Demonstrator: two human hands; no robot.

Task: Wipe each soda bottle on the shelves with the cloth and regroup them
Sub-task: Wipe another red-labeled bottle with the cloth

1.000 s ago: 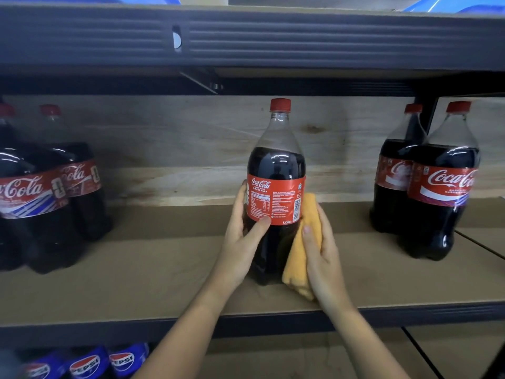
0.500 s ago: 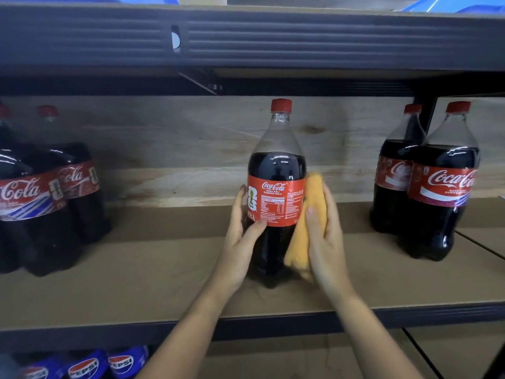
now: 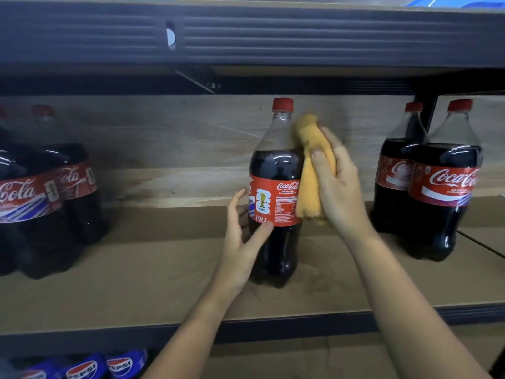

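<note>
Red Coca-Cola label [image 3: 276,203] (FIFA, "FRA") faces out beside yellow cloth [image 3: 314,170].

Both forearms are bare to the frame edge, hands [image 3: 338,184] ungloved, ringless.

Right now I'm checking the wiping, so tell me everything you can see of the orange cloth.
The orange, soft, fuzzy-looking cloth is bunched into a long upright roll. The right hand holds it, fingers curled round its middle, and presses it against the right side of the upright clear plastic cola bottle with a red cap. It spans from the bottle's neck down past the shoulder to the red label. Its lower end hangs free above the brown shelf board, not touching it.
</note>
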